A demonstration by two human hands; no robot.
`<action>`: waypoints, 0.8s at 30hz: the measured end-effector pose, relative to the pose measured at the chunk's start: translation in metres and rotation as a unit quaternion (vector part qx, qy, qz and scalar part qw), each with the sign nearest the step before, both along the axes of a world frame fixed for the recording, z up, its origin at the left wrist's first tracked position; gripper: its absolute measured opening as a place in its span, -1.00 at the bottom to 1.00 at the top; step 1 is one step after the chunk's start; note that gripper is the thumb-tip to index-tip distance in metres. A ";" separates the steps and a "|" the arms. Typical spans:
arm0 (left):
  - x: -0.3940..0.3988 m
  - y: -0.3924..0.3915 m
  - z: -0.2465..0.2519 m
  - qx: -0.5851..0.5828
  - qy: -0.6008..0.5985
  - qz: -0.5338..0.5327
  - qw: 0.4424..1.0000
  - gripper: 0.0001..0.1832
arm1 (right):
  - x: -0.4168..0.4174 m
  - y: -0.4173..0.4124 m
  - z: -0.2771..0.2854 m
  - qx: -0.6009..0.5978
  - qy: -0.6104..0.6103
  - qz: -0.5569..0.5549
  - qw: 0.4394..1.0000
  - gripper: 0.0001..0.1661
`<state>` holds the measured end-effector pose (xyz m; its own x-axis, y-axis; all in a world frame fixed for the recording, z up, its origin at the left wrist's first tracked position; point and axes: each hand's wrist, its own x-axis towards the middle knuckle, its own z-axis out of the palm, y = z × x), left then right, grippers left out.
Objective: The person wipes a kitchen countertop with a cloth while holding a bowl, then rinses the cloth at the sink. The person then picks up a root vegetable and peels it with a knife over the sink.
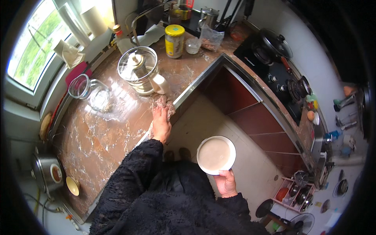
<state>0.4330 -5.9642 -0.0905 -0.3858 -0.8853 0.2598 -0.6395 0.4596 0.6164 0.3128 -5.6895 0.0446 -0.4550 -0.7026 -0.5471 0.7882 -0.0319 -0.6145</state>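
My left hand presses on a pinkish-brown cloth at the front edge of the marbled countertop. Just beyond the cloth stands a clear appliance bowl with a pale handle and a metal centre. In my right hand, a white bowl of pale beige liquid is held out over the floor. To the left, a clear glass jug is on the counter, with another round glass rim beside it.
Behind the appliance bowl are a yellow-lidded jar, a small glass, a plastic bag and a bottle. A rice cooker and small yellow bowl stand lower left. The gas hob holds a lidded pan.
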 end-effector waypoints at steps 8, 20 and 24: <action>-0.003 -0.007 0.008 0.004 -0.017 -0.073 0.997 -0.38 | 0.032 0.025 0.013 -0.011 -0.009 -0.064 0.998 -0.21; 0.039 0.023 0.010 -0.066 -0.084 -0.220 0.970 -0.58 | 0.013 0.067 -0.010 -0.041 -0.038 -0.097 0.994 -0.24; 0.025 0.029 -0.002 -0.048 -0.104 -0.173 0.978 -0.58 | -0.014 0.085 -0.010 -0.052 -0.031 -0.112 0.992 -0.27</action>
